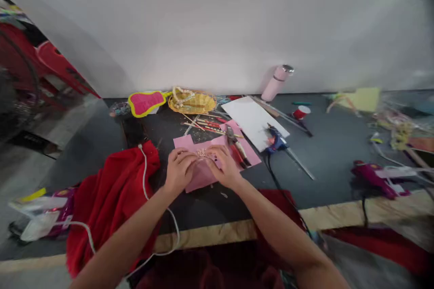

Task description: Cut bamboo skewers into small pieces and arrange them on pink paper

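Both hands meet over a sheet of pink paper [200,178] on the dark table. Between them is a small cluster of pale, bead-like pieces [201,152]. My left hand [181,169] has its fingers bent and pressed at the cluster's left side. My right hand [224,165] pinches at its right side, thumb and fingertips close together. The fingers cover part of the cluster. Pliers with red handles [237,151] lie on the paper just beyond my right hand.
Behind are a yellow basket [203,104], a pink bottle [274,83] and a white sheet [254,122]. A blue glue gun [276,140] with a black cord lies right. Red cloth [108,194] and a white cable are left; a purple glue gun [379,178] is far right.
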### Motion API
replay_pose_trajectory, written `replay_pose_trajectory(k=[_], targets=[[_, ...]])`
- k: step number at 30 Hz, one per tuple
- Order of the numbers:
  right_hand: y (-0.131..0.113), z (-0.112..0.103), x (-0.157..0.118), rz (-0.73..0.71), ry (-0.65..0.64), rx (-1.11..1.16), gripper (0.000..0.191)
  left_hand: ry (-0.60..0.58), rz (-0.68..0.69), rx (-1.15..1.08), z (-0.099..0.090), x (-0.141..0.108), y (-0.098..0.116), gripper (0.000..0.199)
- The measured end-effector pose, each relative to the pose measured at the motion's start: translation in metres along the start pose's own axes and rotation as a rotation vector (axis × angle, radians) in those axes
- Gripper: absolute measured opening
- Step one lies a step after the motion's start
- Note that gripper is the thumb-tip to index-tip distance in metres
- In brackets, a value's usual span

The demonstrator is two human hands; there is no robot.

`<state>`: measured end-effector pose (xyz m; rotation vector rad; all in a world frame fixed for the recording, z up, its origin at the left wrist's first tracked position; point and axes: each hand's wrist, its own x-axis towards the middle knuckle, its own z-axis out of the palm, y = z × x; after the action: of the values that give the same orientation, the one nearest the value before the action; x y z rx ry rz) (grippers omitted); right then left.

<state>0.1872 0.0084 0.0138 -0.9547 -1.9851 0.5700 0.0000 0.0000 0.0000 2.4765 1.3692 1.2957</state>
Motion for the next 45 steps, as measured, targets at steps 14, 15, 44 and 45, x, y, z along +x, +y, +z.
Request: replay_pose_trajectory(k=[14, 15, 44, 45], targets=[[-0.007, 0.008, -0.012, 0.384, -0.182, 0.37, 0.02, -0.045, 0.044, -0.03, -0.005, -0.001, 0.004, 0.012], [-0.006, 0.007, -0.012, 0.364, -0.172, 0.337, 0.019, -0.068, 0.031, -0.038, -0.006, 0.0, 0.004, 0.011], [-0.006, 0.001, -0.009, 0.458, -0.215, 0.452, 0.016, -0.243, -0.088, -0.122, -0.011, -0.002, 0.014, 0.005], [-0.007, 0.001, -0.009, 0.425, -0.202, 0.419, 0.015, -0.259, -0.107, -0.159, -0.01, -0.002, 0.013, 0.006]])
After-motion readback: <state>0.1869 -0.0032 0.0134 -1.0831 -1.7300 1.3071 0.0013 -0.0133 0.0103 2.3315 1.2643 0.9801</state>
